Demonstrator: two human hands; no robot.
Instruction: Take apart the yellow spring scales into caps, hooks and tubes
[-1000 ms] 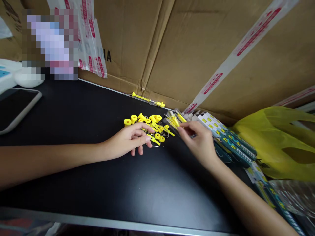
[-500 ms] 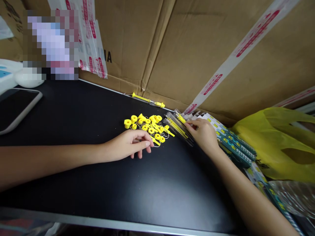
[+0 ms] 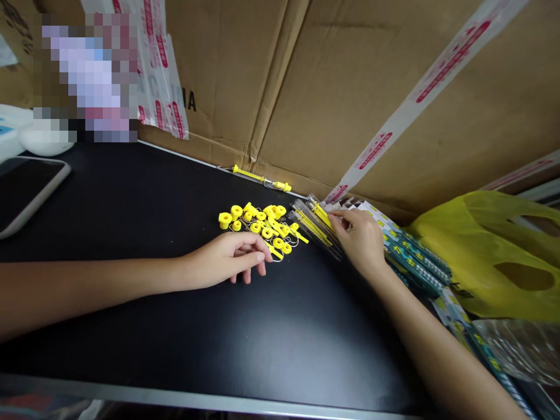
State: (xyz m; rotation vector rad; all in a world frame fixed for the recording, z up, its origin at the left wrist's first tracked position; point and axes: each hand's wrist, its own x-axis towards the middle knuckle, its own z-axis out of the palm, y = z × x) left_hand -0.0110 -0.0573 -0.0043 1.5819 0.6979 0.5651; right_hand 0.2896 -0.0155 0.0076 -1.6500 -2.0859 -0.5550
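My left hand [image 3: 245,255] rests on the black table with its fingers loosely bent and nothing seen in them. Its fingertips lie at the near edge of a heap of small yellow plastic parts [image 3: 266,232], mixed with thin wire pieces and springs. My right hand [image 3: 359,238] is closed, thumb and forefinger pinched at one of the clear tubes [image 3: 321,213] with a yellow rod inside. Several such tubes lie side by side to the right of the heap. Behind it, against the cardboard, lies a yellow rod in a clear tube with a hook [image 3: 261,178].
Green and white printed boxes [image 3: 413,262] lie right of my right hand, beside a yellow plastic bag [image 3: 490,251] and a clear ribbed plastic item [image 3: 520,347]. A phone [image 3: 30,189] lies at far left. Taped cardboard [image 3: 227,76] closes off the back of the table [image 3: 210,344].
The view has shifted slightly. Both hands stay nearly in place, with my right fingers still at the clear tubes.
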